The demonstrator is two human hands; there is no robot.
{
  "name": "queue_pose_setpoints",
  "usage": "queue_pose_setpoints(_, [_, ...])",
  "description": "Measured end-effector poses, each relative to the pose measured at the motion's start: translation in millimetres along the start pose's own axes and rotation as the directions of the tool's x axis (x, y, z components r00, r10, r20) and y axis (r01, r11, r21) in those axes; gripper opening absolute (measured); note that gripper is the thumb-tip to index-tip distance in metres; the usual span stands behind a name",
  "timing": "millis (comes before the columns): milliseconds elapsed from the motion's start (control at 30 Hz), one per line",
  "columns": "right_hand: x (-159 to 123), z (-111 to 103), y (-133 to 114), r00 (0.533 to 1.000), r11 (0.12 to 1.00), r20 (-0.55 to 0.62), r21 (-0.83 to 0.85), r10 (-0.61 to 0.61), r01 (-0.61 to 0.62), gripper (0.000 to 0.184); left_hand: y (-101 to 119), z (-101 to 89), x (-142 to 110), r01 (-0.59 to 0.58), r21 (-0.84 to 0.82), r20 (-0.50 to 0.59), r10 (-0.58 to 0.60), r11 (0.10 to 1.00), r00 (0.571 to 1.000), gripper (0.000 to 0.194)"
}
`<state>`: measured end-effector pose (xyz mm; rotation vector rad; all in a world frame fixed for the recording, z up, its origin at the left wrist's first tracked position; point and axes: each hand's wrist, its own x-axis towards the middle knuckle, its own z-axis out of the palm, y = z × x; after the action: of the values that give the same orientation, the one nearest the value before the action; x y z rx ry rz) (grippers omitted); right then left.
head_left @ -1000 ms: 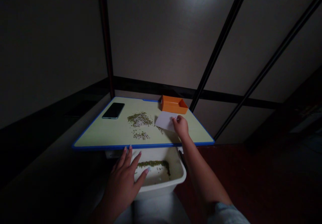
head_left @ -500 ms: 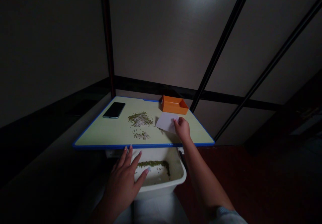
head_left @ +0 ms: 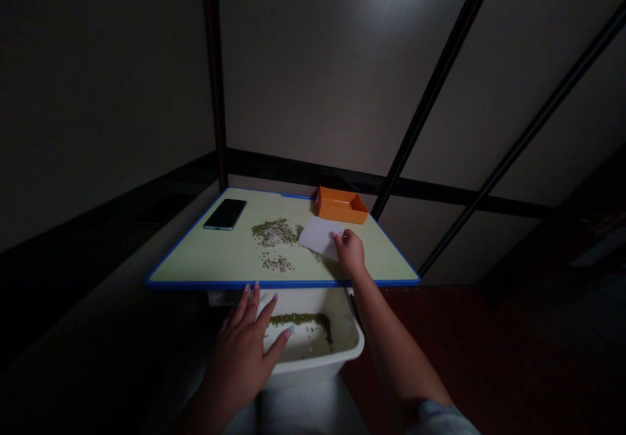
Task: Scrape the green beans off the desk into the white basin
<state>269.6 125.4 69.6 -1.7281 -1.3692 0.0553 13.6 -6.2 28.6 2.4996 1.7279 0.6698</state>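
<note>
A white sheet of paper (head_left: 319, 236) is pinched in my right hand (head_left: 350, 250), slanting over the right part of the board. Its left edge comes close to a pile of small green and pale grains (head_left: 274, 232); a smaller scatter of grains (head_left: 277, 263) lies nearer the front edge. My left hand (head_left: 247, 344) is spread open, fingertips at the blue front rim of the pale yellow board (head_left: 195, 259). Below that hand sits a white plastic tub (head_left: 342, 321), partly covered by it, with a band of green grains (head_left: 303, 318) along its inside.
An orange open box (head_left: 342, 207) stands at the back right of the board. A dark-screened phone (head_left: 225, 214) lies at the back left. Panelled walls (head_left: 313, 83) rise close behind and to the left. The reddish floor (head_left: 420, 337) shows at right.
My right hand and the paper have shifted slightly left, toward the grain pile. My left hand stays spread at the board's front rim. The whole view has moved a little.
</note>
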Motion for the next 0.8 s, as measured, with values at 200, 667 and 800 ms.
queue_pose_setpoints(200, [-2, -1, -1, 1.000, 1.000, 0.000, 0.010, -0.015, 0.015, 0.022, 1, -2.9, 0, -0.011, -0.009, -0.005, 0.011, 1.000, 1.000, 0.054])
queue_pose_setpoints(667, [-12, -15, 6, 1.000, 0.991, 0.026, 0.131, -0.013, 0.009, 0.023, 0, -0.4, 0, -0.014, 0.008, -0.006, 0.014, 1.000, 1.000, 0.054])
queue_pose_setpoints(800, [-15, -22, 7, 0.999, 0.998, -0.054, 0.055, -0.009, 0.012, 0.024, 1, -1.9, 0, -0.006, 0.004, 0.001, 0.006, 1.000, 1.000, 0.055])
